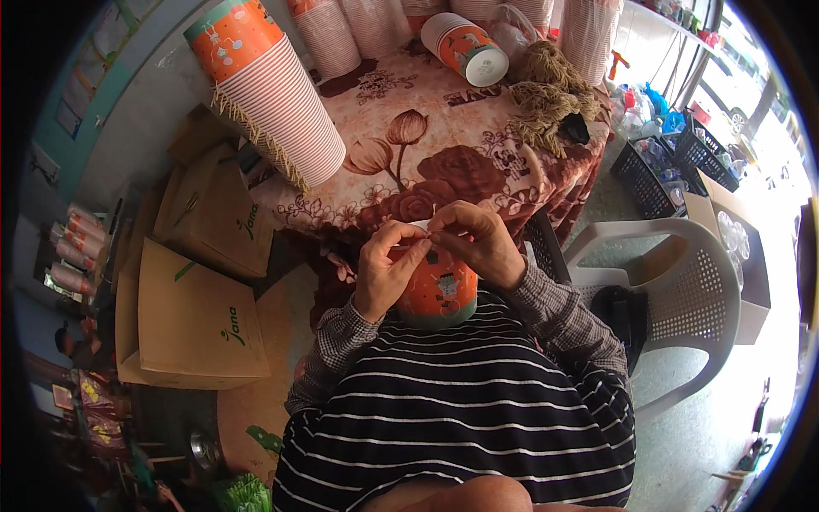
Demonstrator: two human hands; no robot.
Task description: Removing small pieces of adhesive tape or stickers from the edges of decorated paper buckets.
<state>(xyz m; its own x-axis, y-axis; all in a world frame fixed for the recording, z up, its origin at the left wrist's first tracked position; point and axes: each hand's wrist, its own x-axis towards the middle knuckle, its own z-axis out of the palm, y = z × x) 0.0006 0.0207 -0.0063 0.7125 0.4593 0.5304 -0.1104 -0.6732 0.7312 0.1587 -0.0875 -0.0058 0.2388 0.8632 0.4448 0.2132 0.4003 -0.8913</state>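
Observation:
An orange paper bucket [439, 286] with a green base and printed figures stands against my lap, its white rim partly showing between my hands. My left hand [388, 266] pinches at the near left of that rim, thumb and forefinger pressed together. On the other side my right hand [478, 239] is closed too, its fingertips meeting the left ones over the rim. A thin light strand of twine [434, 208] pokes up by the right fingertips; the rest of it is hidden by my fingers.
A table with a flowered cloth [358, 128] lies ahead. It bears a tall stack of paper buckets [281, 102] hung with twine, a lying bucket stack [465, 49] and tan twine bundles [550, 94]. Cardboard boxes [192, 316] flank my left, a plastic chair [682, 282] my right.

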